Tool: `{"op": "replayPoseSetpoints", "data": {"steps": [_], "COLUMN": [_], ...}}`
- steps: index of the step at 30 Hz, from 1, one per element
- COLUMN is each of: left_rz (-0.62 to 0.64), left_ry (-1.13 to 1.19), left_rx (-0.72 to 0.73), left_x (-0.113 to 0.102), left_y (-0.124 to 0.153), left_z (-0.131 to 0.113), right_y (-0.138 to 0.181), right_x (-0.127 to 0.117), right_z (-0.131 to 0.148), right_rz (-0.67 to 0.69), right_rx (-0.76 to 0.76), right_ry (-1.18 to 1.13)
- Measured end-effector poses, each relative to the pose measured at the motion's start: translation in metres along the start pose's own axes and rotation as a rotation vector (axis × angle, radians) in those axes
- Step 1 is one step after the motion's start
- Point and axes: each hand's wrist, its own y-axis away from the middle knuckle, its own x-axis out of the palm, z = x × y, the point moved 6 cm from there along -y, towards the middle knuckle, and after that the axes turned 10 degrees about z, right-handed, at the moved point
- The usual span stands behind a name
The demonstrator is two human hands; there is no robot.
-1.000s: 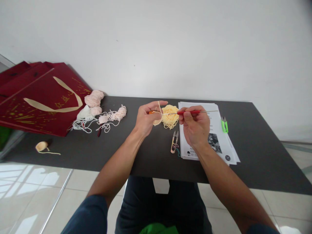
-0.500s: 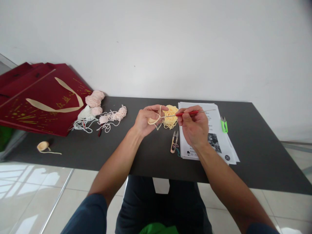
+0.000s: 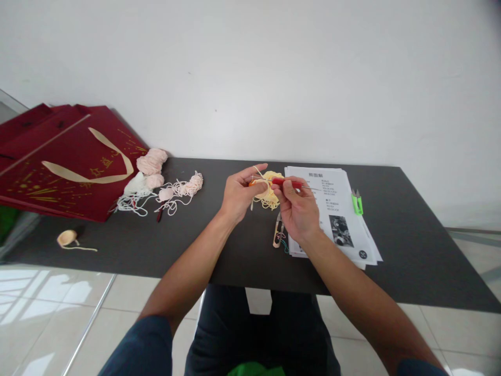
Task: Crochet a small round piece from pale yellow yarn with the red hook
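Note:
My left hand (image 3: pixel 238 194) is closed on a small piece of pale yellow crochet work (image 3: pixel 259 184), with a strand of yarn running over its forefinger. My right hand (image 3: pixel 297 208) pinches a red-handled crochet hook (image 3: pixel 285 182), whose metal tip points left into the piece. Both hands meet above the dark table (image 3: pixel 219 245), just in front of a loose heap of yellow yarn (image 3: pixel 271 194). Part of the piece is hidden by my fingers.
Small thread snips (image 3: pixel 278 233) lie under my right hand, beside a stack of printed sheets (image 3: pixel 340 209) with green snips (image 3: pixel 356 202) at their right edge. Pink and white yarn (image 3: pixel 160 183) and red gift bags (image 3: pixel 62 162) lie left. A small crocheted piece (image 3: pixel 67 238) sits near the table's front left.
My right hand has moved left with the hook, bringing its tip into the piece held by my left hand. The left hand's fingers have closed further round the yarn.

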Motion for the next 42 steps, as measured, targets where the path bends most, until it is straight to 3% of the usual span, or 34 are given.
{"op": "replayPoseSetpoints", "data": {"steps": [12,27,42], "left_rz": [-0.062,-0.186,-0.247], "left_ry": [-0.028,-0.131,-0.196], "left_rx": [-0.003,0.167,0.219], "left_x": [0.005,-0.001,-0.001], "left_y": [0.005,0.007,0.012], "left_z": [0.002,-0.006,-0.01], "right_y": [0.0,0.003,0.012], "right_x": [-0.001,-0.002,0.008], "right_z": [0.004,0.026,0.035], "right_rz": [-0.014,0.027,0.0], "right_rx": [-0.06,-0.337,-0.43], "right_ry": [0.061,0.31,0.394]}}
